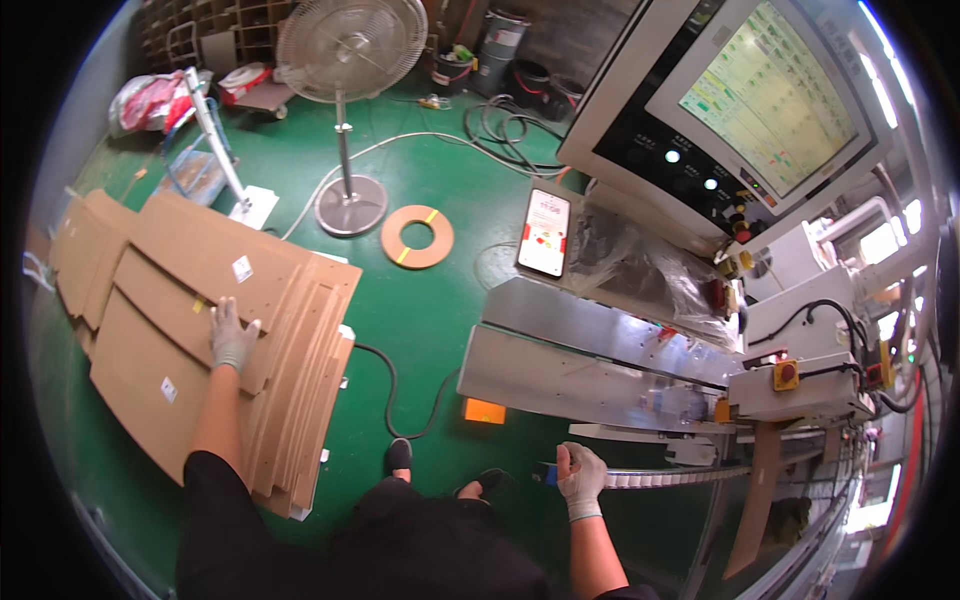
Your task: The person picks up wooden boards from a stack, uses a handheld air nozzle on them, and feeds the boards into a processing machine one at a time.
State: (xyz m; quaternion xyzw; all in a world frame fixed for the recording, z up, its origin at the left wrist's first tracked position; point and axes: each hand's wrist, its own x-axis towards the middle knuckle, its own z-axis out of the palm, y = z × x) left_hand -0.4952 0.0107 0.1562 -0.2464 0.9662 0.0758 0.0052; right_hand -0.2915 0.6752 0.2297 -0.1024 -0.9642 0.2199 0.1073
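My left hand [231, 338], in a pale glove, lies on a stack of brown boards [150, 340] at the left. Its fingers are spread on the upper board, near a yellow mark, and grip nothing. Small white labels [242, 269] are stuck on the boards. My right hand [582, 478], also gloved, is at the left end of a narrow roller rail [680, 477]. The thumb stands apart from the loosely bent fingers, and no object shows in them. Whether this hand touches the rail I cannot tell.
A metal machine bed [600, 370] and a control panel with a lit screen [770, 100] stand at the right. A phone [544, 232] lies on the machine's ledge. A standing fan [350, 120], a brown tape roll [417, 237] and a cable [392, 390] occupy the green floor.
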